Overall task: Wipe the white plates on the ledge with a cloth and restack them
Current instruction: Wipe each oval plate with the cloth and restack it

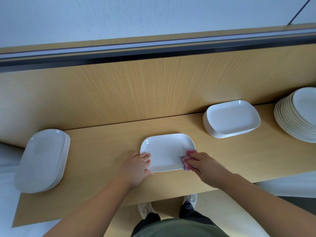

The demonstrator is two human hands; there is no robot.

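The fingers [145,157] of the left hand [135,168] curl over the left rim of the single plate [164,151], with the thumb lying along its near edge, so the hand grips that corner. The fingers [195,156] of the right hand [207,166] lie close together and fairly straight, pressing a crumpled pink cloth [190,152] onto the plate's near right corner; the right thumb cannot be seen.

Behind everything rises a pale wood panel [153,86], and against its foot runs the ledge [102,190] of the same wood. At the ledge's far right stands a tall stack of round plates [290,127], partly cut off by the frame. At the far left sits a stack of oblong plates [42,161], overhanging the ledge's end. A lower stack of rounded rectangular plates [230,119] stands right of centre, close to the panel and well apart from the others. The single plate lies flat near the ledge's front edge, between the left and middle stacks, touching neither. Below the ledge, two light shoes [145,209] show on the floor
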